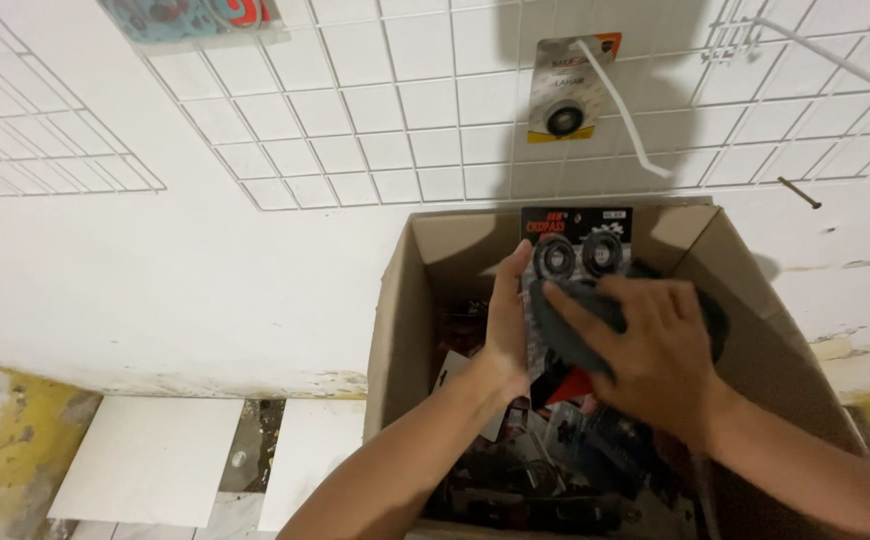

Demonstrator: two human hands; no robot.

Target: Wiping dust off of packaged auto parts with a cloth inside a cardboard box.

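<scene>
An open cardboard box (401, 330) stands against a white wall, full of small packaged parts. My left hand (508, 320) grips the left edge of a black blister card (575, 245) that carries two round black rings, held upright over the box. My right hand (645, 345) presses a dark grey cloth (565, 335) against the lower front of that card. The card's lower half is hidden behind the cloth and my fingers.
A white wire grid (385, 120) hangs on the wall, with a carded round part (567, 95) and a white cable tie (620, 100) on it. Another packet (195, 20) hangs at top left. White tiles (150, 455) lie on the floor at left.
</scene>
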